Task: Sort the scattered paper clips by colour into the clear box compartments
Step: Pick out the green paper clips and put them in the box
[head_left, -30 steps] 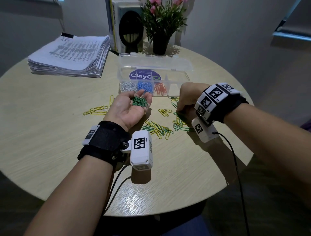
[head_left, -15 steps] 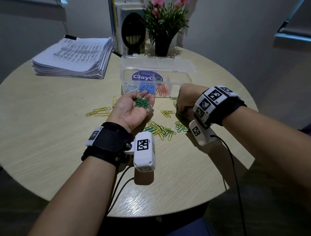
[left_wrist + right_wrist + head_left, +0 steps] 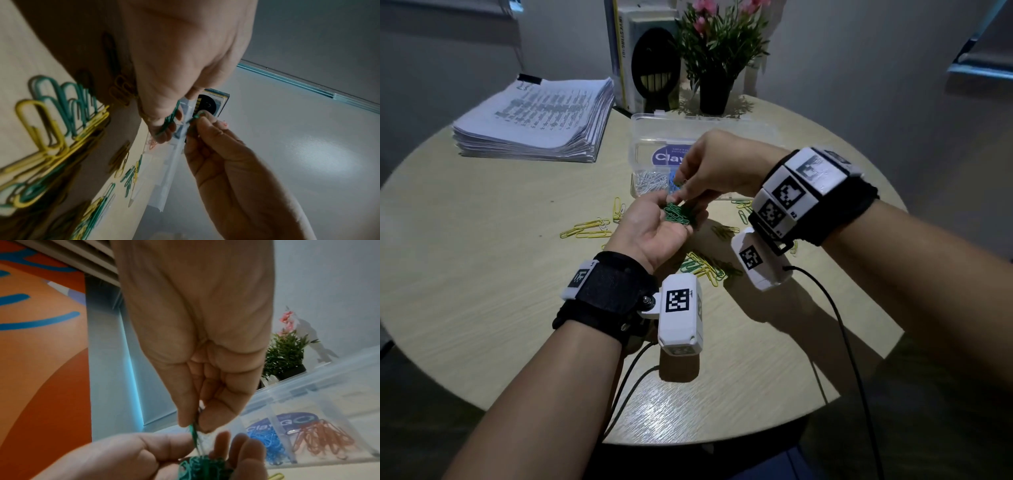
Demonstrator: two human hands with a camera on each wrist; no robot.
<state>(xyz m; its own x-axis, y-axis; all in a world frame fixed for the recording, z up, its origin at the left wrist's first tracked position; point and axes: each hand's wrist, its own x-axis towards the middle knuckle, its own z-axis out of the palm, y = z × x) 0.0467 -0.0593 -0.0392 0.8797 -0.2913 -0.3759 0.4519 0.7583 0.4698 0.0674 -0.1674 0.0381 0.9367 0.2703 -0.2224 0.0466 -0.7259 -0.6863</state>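
My left hand [image 3: 678, 210] is palm up above the table, cupping a small heap of green paper clips [image 3: 676, 218]. Directly over it my right hand [image 3: 681, 192] pinches one green clip [image 3: 193, 431] between thumb and forefinger, its lower end reaching the heap [image 3: 201, 467]. Behind the hands stands the clear box [image 3: 643, 126], lid open, partly hidden by my right hand. Its compartments hold silver clips [image 3: 650, 180], blue clips [image 3: 265, 439] and orange clips [image 3: 320, 436]. The left wrist view shows the pinched clip [image 3: 195, 116] from below.
Yellow clips [image 3: 589, 229] lie left of my hands, and a mixed yellow and green pile [image 3: 702, 267] lies beneath them. A thick paper stack [image 3: 534, 120] sits at the back left. A potted plant [image 3: 719, 51] and books [image 3: 626, 51] stand behind the box.
My right hand has lifted off the table at the right and moved left, above my left palm, with a green clip pinched in it. The left hand stays cupped.
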